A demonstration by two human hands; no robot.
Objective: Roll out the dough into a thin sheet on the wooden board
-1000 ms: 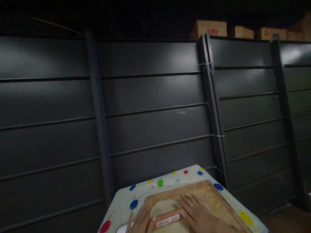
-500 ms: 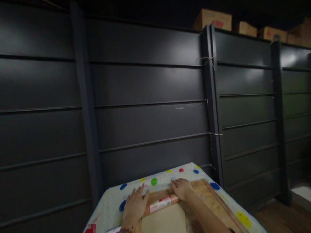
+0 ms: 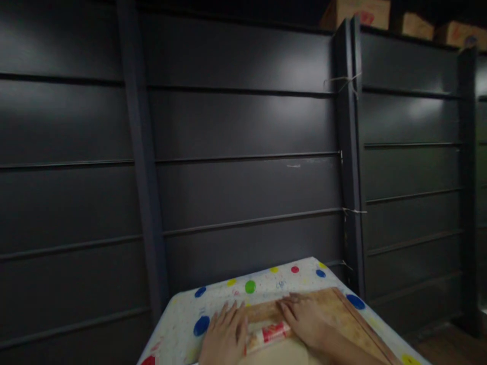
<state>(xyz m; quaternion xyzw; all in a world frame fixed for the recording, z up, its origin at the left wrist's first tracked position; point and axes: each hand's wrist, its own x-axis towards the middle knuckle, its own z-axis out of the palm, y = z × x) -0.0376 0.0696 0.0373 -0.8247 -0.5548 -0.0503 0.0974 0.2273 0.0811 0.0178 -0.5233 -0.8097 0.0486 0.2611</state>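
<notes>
My left hand [image 3: 224, 334] and my right hand [image 3: 304, 319] lie flat, fingers spread, on the two ends of a wooden rolling pin [image 3: 268, 334] with a red and white label. The pin rests across the far edge of a pale sheet of dough [image 3: 277, 355] at the bottom of the view. The dough lies on a wooden board [image 3: 342, 314]. The board sits on a table with a white cloth printed with coloured dots [image 3: 213, 304].
A wall of dark metal shelving panels [image 3: 247, 167] with upright posts stands right behind the table. Cardboard boxes [image 3: 361, 12] sit on top of it at the upper right. A strip of wooden floor [image 3: 449, 344] shows at the lower right.
The hands pushed the pin away over the dough to the board's far end, then drew it back a little toward me. The view has tilted and shifted slightly.
</notes>
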